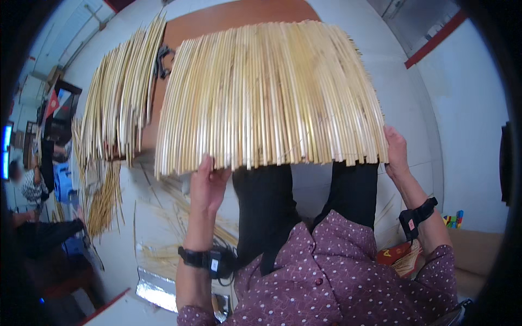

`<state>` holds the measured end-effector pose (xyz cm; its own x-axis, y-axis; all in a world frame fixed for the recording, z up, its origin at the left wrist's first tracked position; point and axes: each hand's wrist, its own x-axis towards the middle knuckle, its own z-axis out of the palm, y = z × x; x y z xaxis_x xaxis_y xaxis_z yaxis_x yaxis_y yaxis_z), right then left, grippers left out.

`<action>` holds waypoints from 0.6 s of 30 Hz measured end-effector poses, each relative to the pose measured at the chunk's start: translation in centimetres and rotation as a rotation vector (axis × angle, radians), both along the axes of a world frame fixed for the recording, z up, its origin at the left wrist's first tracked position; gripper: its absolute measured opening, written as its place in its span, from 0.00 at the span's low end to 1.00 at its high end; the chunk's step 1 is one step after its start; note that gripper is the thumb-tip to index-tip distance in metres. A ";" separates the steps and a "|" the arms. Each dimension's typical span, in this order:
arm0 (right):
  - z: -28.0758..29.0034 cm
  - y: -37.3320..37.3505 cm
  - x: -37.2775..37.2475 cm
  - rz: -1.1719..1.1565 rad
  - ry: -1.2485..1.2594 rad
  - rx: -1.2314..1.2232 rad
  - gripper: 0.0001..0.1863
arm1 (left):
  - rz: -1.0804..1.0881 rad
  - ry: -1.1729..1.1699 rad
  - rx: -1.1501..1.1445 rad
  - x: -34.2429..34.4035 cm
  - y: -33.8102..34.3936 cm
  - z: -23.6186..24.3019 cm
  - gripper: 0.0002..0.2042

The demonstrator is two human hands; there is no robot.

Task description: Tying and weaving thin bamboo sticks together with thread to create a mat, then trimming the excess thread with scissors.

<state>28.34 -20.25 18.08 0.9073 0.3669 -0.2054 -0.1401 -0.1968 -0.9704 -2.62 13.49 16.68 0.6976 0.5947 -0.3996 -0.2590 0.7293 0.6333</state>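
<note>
A wide mat of pale yellow reed stalks, laid side by side, stretches out in front of me over a reddish-brown table and my knees. My left hand grips its near edge left of the middle, thumb on top and fingers underneath. At the near right corner, my right hand is closed on the mat's side, with some fingers hidden beneath it. A looser layer of reed stalks lies on the table's left side. Between it and the mat sits a small dark object, its kind unclear.
Loose stalks hang and lie scattered at the lower left, more on the floor. A shiny silver sheet rests near my left elbow. A red bag is beside my right side. Another person is at the far left.
</note>
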 end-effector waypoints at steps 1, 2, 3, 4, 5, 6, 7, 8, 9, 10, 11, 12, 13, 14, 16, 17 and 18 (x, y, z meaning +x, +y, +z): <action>-0.3 0.0 0.0 0.024 -0.052 -0.109 0.18 | -0.017 -0.015 0.007 -0.7 0.2 0.1 0.09; -0.3 -0.2 -0.2 0.055 -0.028 -0.119 0.18 | 0.012 0.011 -0.004 -1.6 0.5 0.3 0.09; 0.2 0.1 -0.2 0.037 -0.030 -0.085 0.19 | -0.040 -0.004 0.031 -2.2 1.0 0.2 0.13; 0.6 0.0 -0.3 0.014 -0.028 -0.052 0.20 | -0.096 -0.015 0.064 -3.2 1.4 0.3 0.16; 0.4 -0.4 -0.3 0.044 0.003 -0.062 0.20 | -0.153 -0.024 0.094 -4.6 1.7 0.3 0.20; 0.7 -1.1 -0.1 -0.015 0.092 0.028 0.21 | -0.176 0.053 0.162 -7.1 2.4 -0.5 0.23; 0.5 -2.1 0.2 -0.084 0.176 0.113 0.22 | -0.158 0.071 0.147 -9.6 2.6 -1.9 0.23; 0.0 -2.7 0.3 -0.064 0.191 0.102 0.22 | -0.027 0.246 0.128 -12.3 2.6 -3.6 0.22; -0.8 -3.6 0.4 -0.086 0.265 0.108 0.22 | 0.107 0.420 0.109 -15.2 2.5 -5.8 0.21; -1.4 -4.7 1.0 -0.101 0.339 0.116 0.23 | 0.120 0.469 0.029 -20.1 2.8 -9.7 0.17; -4.7 -10.5 4.5 0.350 0.664 0.542 0.20 | 0.104 0.496 -0.058 -23.0 2.7 -13.5 0.14; -6.4 -10.2 3.0 0.065 0.480 0.316 0.19 | 0.077 0.561 -0.049 -24.1 1.1 -14.2 0.12; -7.1 -9.3 1.3 -0.207 0.283 0.089 0.17 | 0.052 0.623 -0.038 -24.8 -0.6 -14.5 0.10; -6.8 -8.1 0.0 -0.195 0.288 0.085 0.17 | 0.050 0.709 -0.102 -25.5 -2.2 -15.1 0.09; -5.6 -6.3 -1.7 -0.257 0.348 0.050 0.16 | -0.007 0.795 -0.141 -26.5 -4.8 -17.2 0.08; -5.6 -6.2 -1.7 -0.251 0.347 0.044 0.16 | -0.003 0.793 -0.148 -26.7 -5.7 -18.4 0.08; -5.7 -6.6 -1.5 -0.243 0.296 0.021 0.16 | -0.038 0.818 -0.161 -25.6 -6.7 -19.2 0.08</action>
<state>26.81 -26.83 12.39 0.8709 0.1557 -0.4662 -0.4548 -0.1041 -0.8845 -28.22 6.83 -2.49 0.1685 0.4687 -0.8671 0.2644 0.8260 0.4979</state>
